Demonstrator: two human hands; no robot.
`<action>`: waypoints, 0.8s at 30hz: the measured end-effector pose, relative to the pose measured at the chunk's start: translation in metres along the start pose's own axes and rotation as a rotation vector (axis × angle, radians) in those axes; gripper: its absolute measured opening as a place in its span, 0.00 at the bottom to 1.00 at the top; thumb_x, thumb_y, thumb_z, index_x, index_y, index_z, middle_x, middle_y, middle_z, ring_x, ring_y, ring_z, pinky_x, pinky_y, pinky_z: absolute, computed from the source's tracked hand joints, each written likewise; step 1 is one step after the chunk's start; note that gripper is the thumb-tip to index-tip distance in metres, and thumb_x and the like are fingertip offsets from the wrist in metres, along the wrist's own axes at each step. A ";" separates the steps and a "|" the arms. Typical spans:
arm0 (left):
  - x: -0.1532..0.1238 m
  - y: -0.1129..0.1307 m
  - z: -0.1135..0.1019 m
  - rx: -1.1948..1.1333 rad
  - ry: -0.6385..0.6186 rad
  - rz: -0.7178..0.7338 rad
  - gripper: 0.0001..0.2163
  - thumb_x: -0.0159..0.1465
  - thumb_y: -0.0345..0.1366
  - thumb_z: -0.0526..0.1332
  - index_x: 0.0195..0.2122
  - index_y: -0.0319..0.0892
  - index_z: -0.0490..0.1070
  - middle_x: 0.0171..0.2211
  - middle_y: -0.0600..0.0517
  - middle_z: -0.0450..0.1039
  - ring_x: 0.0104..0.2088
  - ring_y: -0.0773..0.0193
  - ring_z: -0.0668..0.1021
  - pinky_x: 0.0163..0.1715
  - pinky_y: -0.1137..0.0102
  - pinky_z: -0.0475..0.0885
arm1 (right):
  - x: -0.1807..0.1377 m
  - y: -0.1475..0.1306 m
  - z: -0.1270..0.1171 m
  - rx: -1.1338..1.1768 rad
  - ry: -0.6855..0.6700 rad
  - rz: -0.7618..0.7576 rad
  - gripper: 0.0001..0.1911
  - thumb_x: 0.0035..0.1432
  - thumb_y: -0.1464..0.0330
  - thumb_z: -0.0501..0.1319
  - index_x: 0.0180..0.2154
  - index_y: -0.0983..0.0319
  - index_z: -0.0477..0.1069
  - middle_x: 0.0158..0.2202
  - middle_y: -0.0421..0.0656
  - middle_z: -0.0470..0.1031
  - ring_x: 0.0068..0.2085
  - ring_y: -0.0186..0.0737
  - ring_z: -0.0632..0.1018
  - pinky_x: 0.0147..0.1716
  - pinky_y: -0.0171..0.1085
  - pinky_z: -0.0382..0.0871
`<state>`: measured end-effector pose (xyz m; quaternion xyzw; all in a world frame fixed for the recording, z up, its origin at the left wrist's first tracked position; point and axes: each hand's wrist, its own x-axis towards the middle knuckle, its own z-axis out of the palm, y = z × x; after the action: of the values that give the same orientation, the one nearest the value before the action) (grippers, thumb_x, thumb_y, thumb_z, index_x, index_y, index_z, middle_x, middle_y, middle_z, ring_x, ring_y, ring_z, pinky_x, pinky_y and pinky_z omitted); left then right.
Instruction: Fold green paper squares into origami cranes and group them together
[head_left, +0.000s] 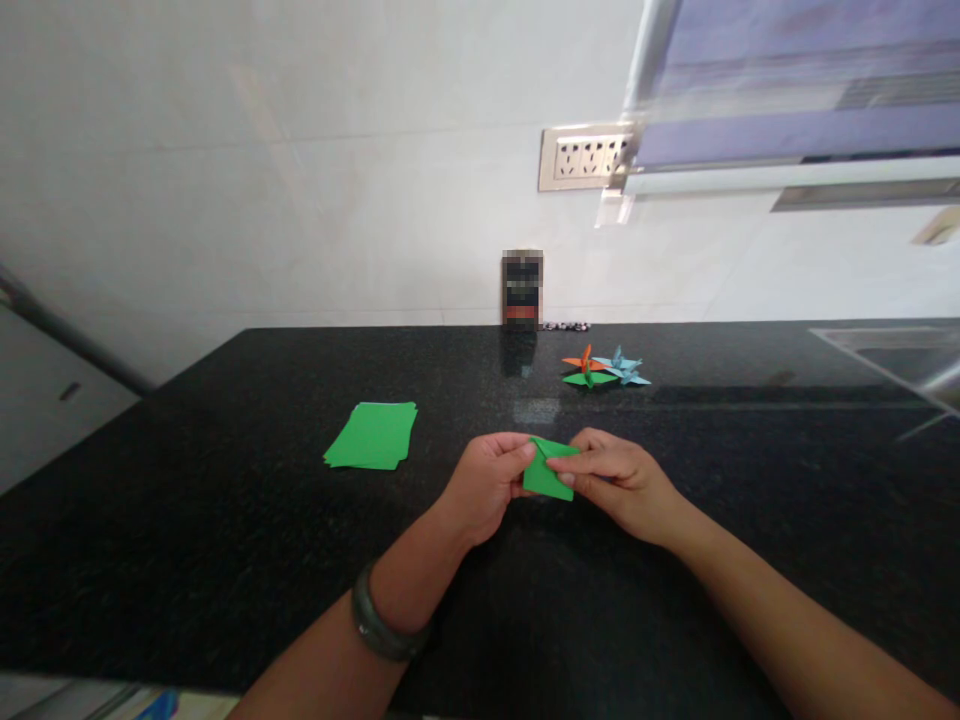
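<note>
Head view: a dark bracelet [382, 622] sits nearest, at eight o'clock from the folded green paper [544, 482]. The left hand [486, 485] pinches that paper's nine-o'clock edge; the right hand [630, 485] grips it from three, fingers over the flap. Should those fingers slip, the flap could spring up or the crease skew. Farther, a green paper stack [375, 437] lies past nine, folded birds [616, 363] at one.

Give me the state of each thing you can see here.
Green paper, folded, held in both hands
Left hand, pinching the paper's left side
Right hand, closed on the paper's right side
Green sheets, flat, loosely stacked
Paper cranes, folded, wings spread
Wall sockets, visible ones unplugged
Dark object, standing upright
Bracelet, worn
</note>
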<state>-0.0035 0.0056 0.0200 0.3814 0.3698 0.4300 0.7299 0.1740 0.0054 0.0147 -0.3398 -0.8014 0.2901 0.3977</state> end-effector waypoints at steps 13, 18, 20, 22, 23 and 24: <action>0.003 -0.008 0.001 0.036 0.105 0.011 0.12 0.47 0.39 0.67 0.25 0.35 0.73 0.20 0.51 0.71 0.20 0.70 0.71 0.24 0.72 0.65 | -0.002 -0.005 0.005 -0.064 -0.079 -0.004 0.11 0.57 0.69 0.56 0.38 0.55 0.76 0.26 0.39 0.64 0.27 0.31 0.68 0.25 0.32 0.61; 0.004 -0.012 0.003 0.047 0.152 0.041 0.11 0.46 0.38 0.68 0.24 0.35 0.73 0.19 0.52 0.71 0.20 0.70 0.70 0.23 0.72 0.65 | -0.001 -0.006 0.013 0.053 0.063 0.193 0.07 0.54 0.65 0.59 0.27 0.61 0.71 0.25 0.40 0.66 0.26 0.31 0.67 0.24 0.32 0.61; 0.003 -0.012 0.005 0.043 0.152 0.057 0.10 0.46 0.38 0.68 0.24 0.35 0.74 0.19 0.52 0.71 0.20 0.69 0.71 0.23 0.72 0.65 | -0.001 -0.003 0.019 0.200 0.192 0.353 0.10 0.49 0.65 0.64 0.32 0.60 0.65 0.22 0.35 0.63 0.23 0.30 0.65 0.20 0.30 0.60; 0.003 -0.011 0.006 0.034 0.155 0.067 0.10 0.46 0.38 0.68 0.25 0.35 0.74 0.20 0.51 0.72 0.21 0.69 0.71 0.24 0.71 0.66 | -0.001 0.000 0.023 0.333 0.194 0.411 0.16 0.46 0.67 0.65 0.36 0.59 0.61 0.22 0.33 0.63 0.22 0.30 0.65 0.20 0.30 0.60; 0.002 -0.011 0.006 0.028 0.161 0.071 0.10 0.46 0.38 0.68 0.25 0.35 0.75 0.20 0.51 0.73 0.21 0.68 0.72 0.25 0.71 0.67 | 0.000 0.000 0.024 0.377 0.179 0.429 0.17 0.46 0.67 0.65 0.37 0.59 0.61 0.22 0.33 0.63 0.22 0.30 0.66 0.21 0.30 0.61; 0.002 -0.010 0.006 0.021 0.169 0.076 0.10 0.46 0.38 0.68 0.25 0.35 0.75 0.20 0.51 0.73 0.21 0.68 0.72 0.25 0.71 0.67 | 0.000 0.000 0.025 0.406 0.165 0.440 0.17 0.46 0.67 0.64 0.38 0.60 0.61 0.22 0.33 0.63 0.22 0.29 0.66 0.21 0.30 0.61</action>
<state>0.0064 0.0028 0.0131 0.3652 0.4201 0.4842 0.6751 0.1535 0.0006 0.0020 -0.4412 -0.5994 0.4947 0.4487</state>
